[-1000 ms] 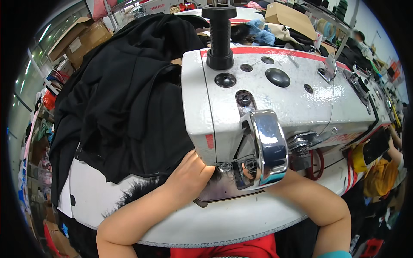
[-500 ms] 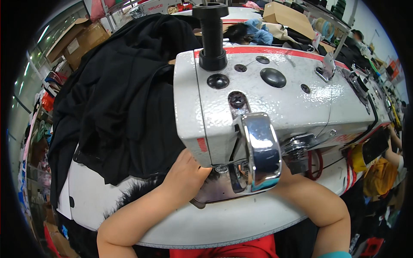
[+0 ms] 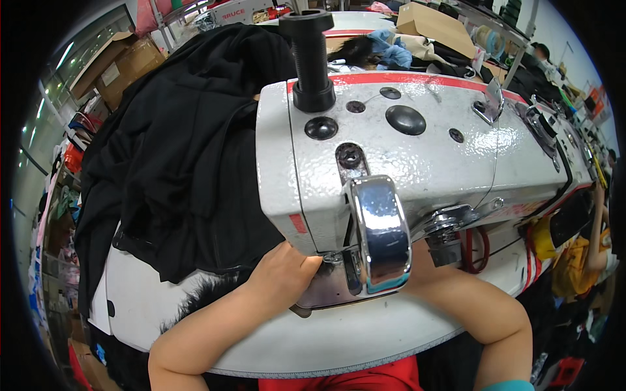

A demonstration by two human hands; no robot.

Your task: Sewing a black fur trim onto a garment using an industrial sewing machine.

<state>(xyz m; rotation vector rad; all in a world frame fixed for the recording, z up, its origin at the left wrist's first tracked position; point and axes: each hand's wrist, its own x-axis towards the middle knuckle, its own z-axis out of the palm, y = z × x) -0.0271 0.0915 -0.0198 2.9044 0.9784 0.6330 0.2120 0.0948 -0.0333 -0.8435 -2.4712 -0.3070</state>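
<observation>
Black garment [image 3: 176,169]: big, soft and rumpled, it sprawls over the left side of the desk [image 3: 293,348], folds piled high, its right side running in against the head of the machine.
Dark fur [image 3: 205,293]: and look at this, a fluffy edge pokes out below the cloth, on the white desk top, just left of the wrist.
Sewing machine [image 3: 424,156]: white with a red stripe, it dominates the middle and right, a black post [image 3: 312,62] standing up from its near end.
Left hand [image 3: 280,277]: right in the thick of it, tucked in at the lower corner of the machine head, knuckles up, by the lower edge of the cloth; most of its fingers are out of sight, so no call on whether they clamp the fabric.
Right hand [image 3: 424,264]: over on the other side, half masked by the chrome guard [image 3: 383,231]; fingers hidden, and whether they are together or apart cannot be told.
Metal plate [image 3: 336,290]: shiny, it lies between the two hands, below the machine head.
Red cable [image 3: 482,251]: a loop of it hangs beneath the machine's arm, right of the right hand.
Far side: blue cloth [image 3: 393,52] lies bunched behind the machine, near an open cardboard box [image 3: 437,29].
Right flank: a co-worker's arm [image 3: 598,228] reaches by yellow cloth [image 3: 570,267].
</observation>
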